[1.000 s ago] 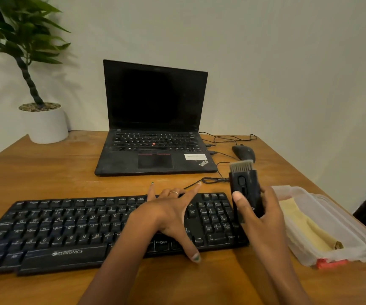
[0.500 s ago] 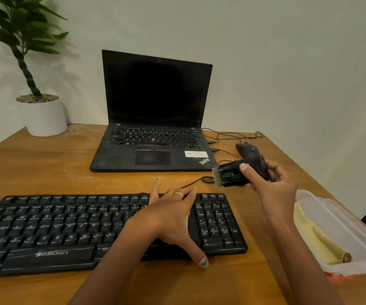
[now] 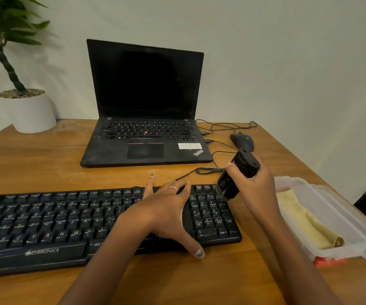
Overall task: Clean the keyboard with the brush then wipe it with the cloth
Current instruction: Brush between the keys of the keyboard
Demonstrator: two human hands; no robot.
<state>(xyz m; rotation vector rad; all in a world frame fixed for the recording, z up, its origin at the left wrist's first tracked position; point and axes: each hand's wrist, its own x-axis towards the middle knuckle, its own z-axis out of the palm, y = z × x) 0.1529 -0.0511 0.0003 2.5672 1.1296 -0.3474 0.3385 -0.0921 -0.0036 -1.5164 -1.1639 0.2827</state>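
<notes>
Your left hand lies flat, steadying the black keyboard, while your right hand grips the brush, bristles at the numpad corner (brushing barely begun, the yellow cloth lies boxed).

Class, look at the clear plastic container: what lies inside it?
Inside the clear plastic container lies a folded yellow cloth. Whatever is beneath the cloth is covered.

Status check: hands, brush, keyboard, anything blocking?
Left hand flat on keyboard, steadying. Right hand grips brush, bristles down at the top right keys. Cloth in container. Nothing blocking.
</notes>
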